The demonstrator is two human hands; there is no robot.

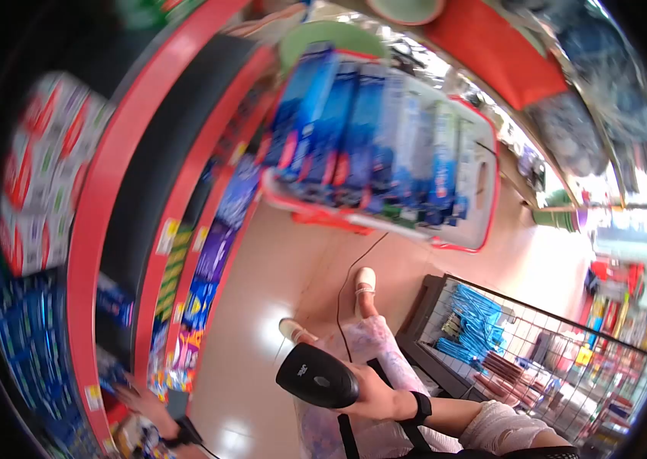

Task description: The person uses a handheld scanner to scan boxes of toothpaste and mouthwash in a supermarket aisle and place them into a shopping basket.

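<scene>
My right hand (375,395) is wrapped round a black handheld barcode scanner (316,376), held in front of my legs. A dark cable hangs across the floor behind it. At the lower left, my left hand (144,403) reaches to the red-edged shelf (102,222). Its thumb and fingers look closed about a small blue box (112,369), though blur and the shelf edge hide part of the grip. Another blue box (115,301) lies on the dark shelf board above it.
A white basket (484,206) with a red rim holds several long blue boxes ahead. White-and-red packs (52,180) stand on the left shelf. At the right is a wire rack (553,333) with blue items. My feet are on the tiled floor (262,275).
</scene>
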